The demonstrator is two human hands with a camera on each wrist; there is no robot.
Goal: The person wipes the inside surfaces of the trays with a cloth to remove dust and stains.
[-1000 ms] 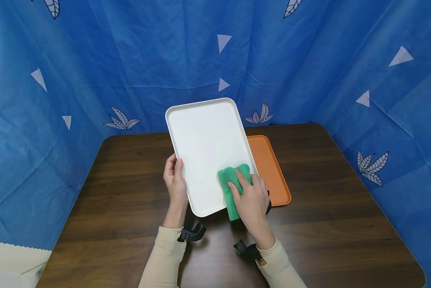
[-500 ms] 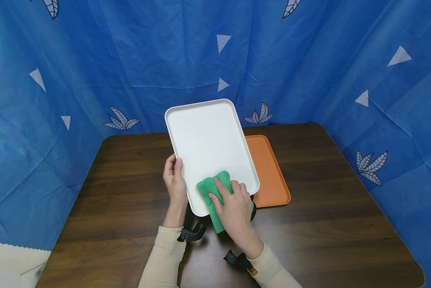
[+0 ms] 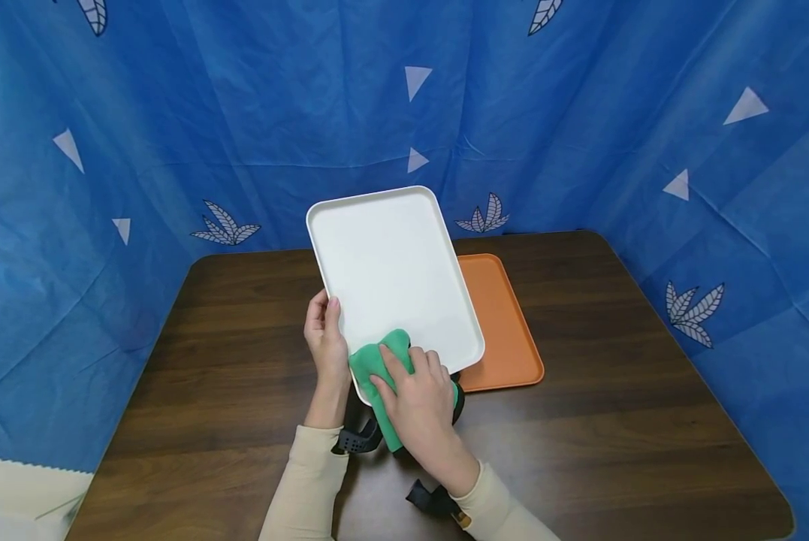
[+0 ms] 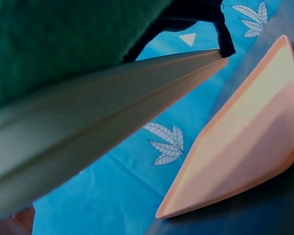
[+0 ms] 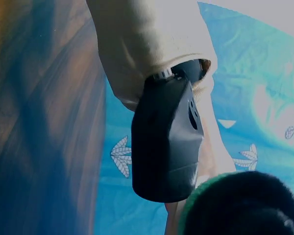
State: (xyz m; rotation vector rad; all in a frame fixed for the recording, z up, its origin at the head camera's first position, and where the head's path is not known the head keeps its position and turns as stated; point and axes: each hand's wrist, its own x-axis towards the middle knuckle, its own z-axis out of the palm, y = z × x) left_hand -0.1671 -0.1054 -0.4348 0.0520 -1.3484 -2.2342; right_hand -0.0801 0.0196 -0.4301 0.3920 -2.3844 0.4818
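Note:
A white rectangular tray (image 3: 393, 270) is held up at a tilt above the table. My left hand (image 3: 326, 346) grips its left edge, with the thumb over the rim and the other fingers behind. On the tray's lower left corner lies a folded green cloth (image 3: 365, 367), which my right hand (image 3: 421, 394) holds and presses against the surface. Part of the cloth hangs past the near rim. In the left wrist view the tray's edge (image 4: 88, 117) crosses the picture, with the dark green cloth (image 4: 54, 44) over it. The right wrist view does not show the right fingers clearly.
An orange tray (image 3: 502, 330) lies on the brown wooden table (image 3: 634, 391), partly hidden behind the white one. Blue patterned curtain (image 3: 276, 113) encloses the table at the back and sides. Black wrist devices, one being the left device (image 3: 360, 437), sit close beneath the hands.
My right hand has slid the green cloth leftward and slightly nearer along the white tray, from its lower right to its lower left corner. The left hand keeps its grip almost still.

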